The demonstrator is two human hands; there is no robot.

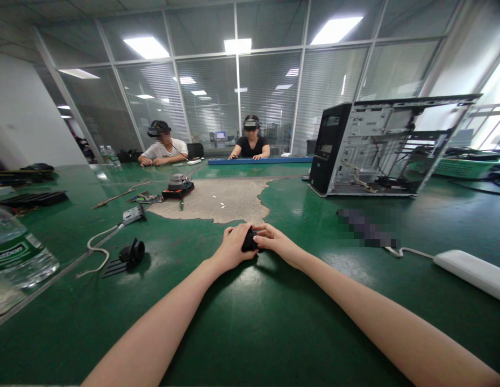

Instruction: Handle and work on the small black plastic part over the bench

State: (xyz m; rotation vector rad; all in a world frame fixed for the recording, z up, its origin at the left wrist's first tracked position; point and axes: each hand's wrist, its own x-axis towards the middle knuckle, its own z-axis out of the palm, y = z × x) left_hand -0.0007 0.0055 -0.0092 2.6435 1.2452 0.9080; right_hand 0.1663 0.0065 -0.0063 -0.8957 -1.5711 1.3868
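Both my hands meet over the green table (250,317), in the middle of the head view. My left hand (233,244) is wrapped round a small black plastic part (248,240), whose exact kind I cannot make out. From the other side, the fingers and thumb of my right hand (272,240) close on the same part. Much of it is hidden behind my fingers. To the left lies another black plastic piece (132,251) with a round opening and flat prongs. A metal bracket-like box (133,214) with a pale cable (97,243) rests behind that piece.
An opened computer case (375,150) stands at the right. A fan-topped heatsink (178,185) and circuit board (147,198) sit ahead. There is a water bottle (20,252) at left and a white power strip (471,271) at right. Two people (165,148) sit across the table.
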